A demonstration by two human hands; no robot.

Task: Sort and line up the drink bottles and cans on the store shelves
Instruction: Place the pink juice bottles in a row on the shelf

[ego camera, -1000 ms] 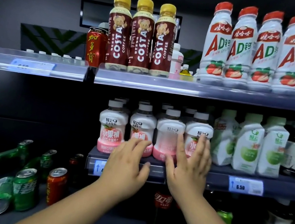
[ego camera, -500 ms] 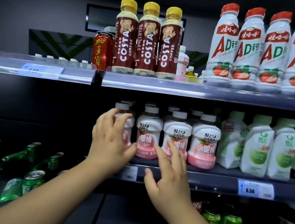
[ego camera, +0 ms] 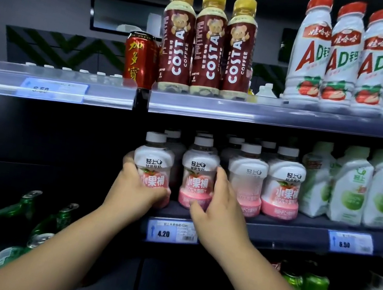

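**Two pink bottles in hand**

While the left hand [ego camera: 135, 186] wraps round the leftmost squat white-and-pink plastic bottle [ego camera: 154, 161], the right hand [ego camera: 220, 208] clasps the neighbour bottle [ego camera: 199, 171]. Both are at the front of the dark middle shelf [ego camera: 284, 234]. A blue price tag [ego camera: 171, 232] below reads 4.20. Above stand brown, yellow-capped COSTA COFFEE bottles [ego camera: 208, 45].

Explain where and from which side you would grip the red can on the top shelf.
Probably round the mid-body of the red can, coming from the front-left. It stands upright, a plain cylinder; a Costa bottle crowds its right side, while its front and left show open.
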